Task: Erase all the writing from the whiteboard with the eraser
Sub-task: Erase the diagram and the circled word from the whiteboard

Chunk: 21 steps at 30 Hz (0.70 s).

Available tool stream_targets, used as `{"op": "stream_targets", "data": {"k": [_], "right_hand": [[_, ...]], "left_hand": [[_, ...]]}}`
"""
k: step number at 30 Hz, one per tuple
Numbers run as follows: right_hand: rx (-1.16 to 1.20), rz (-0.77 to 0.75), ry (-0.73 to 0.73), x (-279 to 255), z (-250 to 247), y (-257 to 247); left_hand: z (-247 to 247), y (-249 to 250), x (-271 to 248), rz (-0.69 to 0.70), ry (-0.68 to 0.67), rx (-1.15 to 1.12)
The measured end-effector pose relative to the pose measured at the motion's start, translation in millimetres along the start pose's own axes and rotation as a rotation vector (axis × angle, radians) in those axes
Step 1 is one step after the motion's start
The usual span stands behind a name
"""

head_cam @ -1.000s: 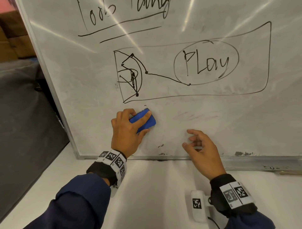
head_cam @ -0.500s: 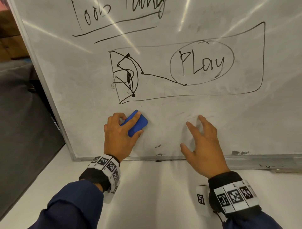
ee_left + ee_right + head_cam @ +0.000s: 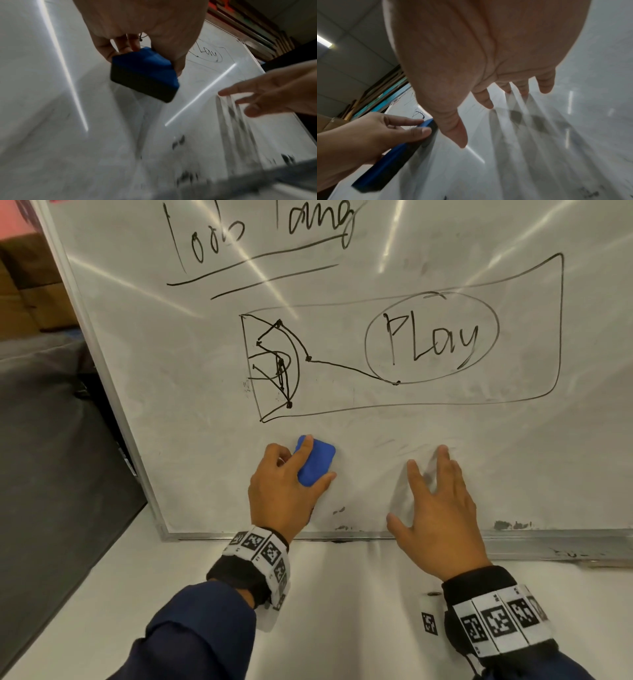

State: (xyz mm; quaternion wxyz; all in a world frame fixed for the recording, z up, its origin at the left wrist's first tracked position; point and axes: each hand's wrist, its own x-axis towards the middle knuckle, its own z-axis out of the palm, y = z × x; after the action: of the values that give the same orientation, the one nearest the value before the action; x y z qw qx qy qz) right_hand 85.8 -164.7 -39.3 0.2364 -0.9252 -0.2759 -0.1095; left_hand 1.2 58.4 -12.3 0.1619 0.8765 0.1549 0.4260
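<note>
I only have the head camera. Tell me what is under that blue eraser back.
Observer: From the left wrist view, the eraser has a thick black felt layer that faces the whiteboard. Blur hides whether it lies flat.
Operator: Report the right fingertips.
Observer: From the right wrist view, the right hand is spread, its middle fingertips meet their reflections on the board, and the thumb is clear of it.
Operator: Describe the grip.
Observer: The left hand pinches the eraser's sides, with the thumb opposite the fingers.
</note>
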Motion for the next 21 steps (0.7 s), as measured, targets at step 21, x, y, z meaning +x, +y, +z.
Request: {"op": "stream_targets", "data": {"k": [21], "right_hand": [[0.067, -0.005, -0.055, 0, -7, 1]], "left_hand": [[1, 2, 13, -0.106, -0.047, 0.063]]}}
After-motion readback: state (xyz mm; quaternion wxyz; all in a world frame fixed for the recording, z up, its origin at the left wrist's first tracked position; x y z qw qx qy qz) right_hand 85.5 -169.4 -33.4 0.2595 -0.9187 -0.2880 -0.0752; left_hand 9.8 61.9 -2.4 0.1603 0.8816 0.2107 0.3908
